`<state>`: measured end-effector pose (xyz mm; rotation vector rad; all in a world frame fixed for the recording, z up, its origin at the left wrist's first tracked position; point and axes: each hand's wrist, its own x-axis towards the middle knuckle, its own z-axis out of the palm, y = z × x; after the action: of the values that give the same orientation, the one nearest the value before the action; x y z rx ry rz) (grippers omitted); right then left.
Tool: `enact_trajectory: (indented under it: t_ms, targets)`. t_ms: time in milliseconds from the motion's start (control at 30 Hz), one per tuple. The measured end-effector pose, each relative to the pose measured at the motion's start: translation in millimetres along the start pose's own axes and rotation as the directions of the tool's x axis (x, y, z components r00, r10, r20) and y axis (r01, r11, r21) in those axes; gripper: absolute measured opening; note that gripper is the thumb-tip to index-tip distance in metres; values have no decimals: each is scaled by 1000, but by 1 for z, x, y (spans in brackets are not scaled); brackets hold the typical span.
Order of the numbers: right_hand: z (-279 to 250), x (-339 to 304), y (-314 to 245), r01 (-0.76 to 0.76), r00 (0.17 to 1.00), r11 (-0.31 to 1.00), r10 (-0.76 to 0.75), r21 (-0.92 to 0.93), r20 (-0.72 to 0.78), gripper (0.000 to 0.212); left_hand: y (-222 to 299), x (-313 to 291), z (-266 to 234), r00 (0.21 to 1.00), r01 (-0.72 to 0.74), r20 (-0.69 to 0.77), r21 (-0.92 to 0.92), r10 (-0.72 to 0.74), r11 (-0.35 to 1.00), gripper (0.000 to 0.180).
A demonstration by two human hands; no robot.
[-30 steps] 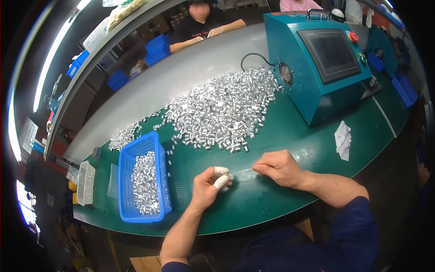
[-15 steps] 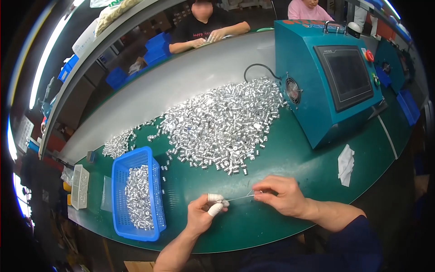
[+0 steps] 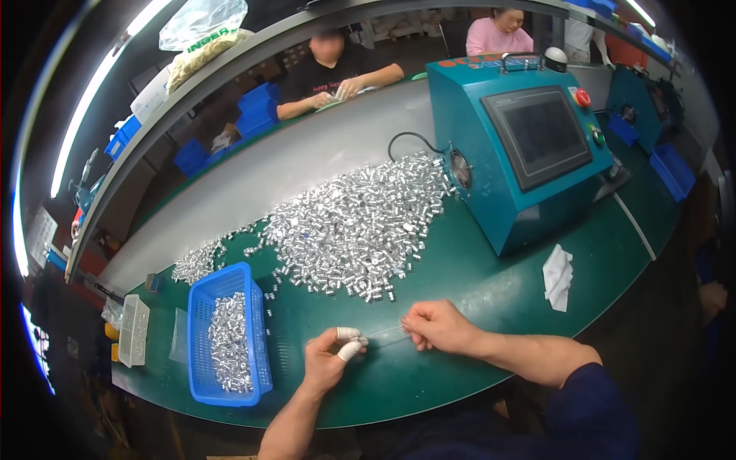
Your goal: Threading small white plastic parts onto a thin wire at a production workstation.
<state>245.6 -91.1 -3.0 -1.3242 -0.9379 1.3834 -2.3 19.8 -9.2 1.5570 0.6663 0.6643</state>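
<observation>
Green bench [image 3: 460, 285], heaped silver metal pieces [image 3: 353, 230], blue basket [image 3: 261, 341], white cloth [image 3: 558, 277], teal machine [image 3: 525, 153]

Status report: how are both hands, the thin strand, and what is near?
Left hand: pinching, white finger covers on. Right hand: pinching. Thin strand: spans between them. Nearby: blue basket at left, metal pieces piled beyond.

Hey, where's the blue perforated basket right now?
In the head view, the blue perforated basket stands left of your left hand on the green tabletop, between that hand and the smaller white basket.
</observation>
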Motion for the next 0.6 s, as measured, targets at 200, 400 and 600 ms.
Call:
enact_trajectory:
  t_ms: [200,400,600]
  targets:
    - [4,-2,-11,554,753,669,-656,-495,-45,19,3,13,-7,999,42,-13,-54,-43,998,16]
    - [8,0,-3,554,789,708,-614,-437,5,17,-4,9,-8,997,-71,-31,-31,70,997,17]
    - [1,0,-5,6,997,997,-11,78,72,26,4,-1,5,993,-118,7,164,119,979,15]
